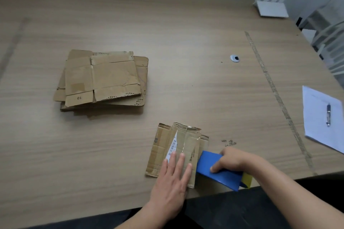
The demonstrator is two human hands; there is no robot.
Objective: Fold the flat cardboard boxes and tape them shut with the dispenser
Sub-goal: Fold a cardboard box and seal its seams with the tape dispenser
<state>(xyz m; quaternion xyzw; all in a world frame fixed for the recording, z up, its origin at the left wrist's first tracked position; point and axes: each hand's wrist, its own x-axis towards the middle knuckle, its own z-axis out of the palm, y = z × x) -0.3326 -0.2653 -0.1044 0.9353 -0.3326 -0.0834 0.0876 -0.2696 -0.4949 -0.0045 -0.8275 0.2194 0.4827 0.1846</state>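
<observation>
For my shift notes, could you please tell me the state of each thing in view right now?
Small cardboard box: flattened, pressed down.
Left hand: flat on the box.
Right hand: gripping the blue tape dispenser, at the box's right edge.
Stack of cardboard boxes: flat, unfolded.
Pen: lying on paper sheets.

One tape dispenser point(219, 170), one small box point(178, 147), one flat-box stack point(102, 80), one pen point(328, 115).

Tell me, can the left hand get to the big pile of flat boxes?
Probably yes. The left hand lies flat on the small box, holding nothing, and only bare table lies between it and the pile. It would have to let go of the box first.
</observation>
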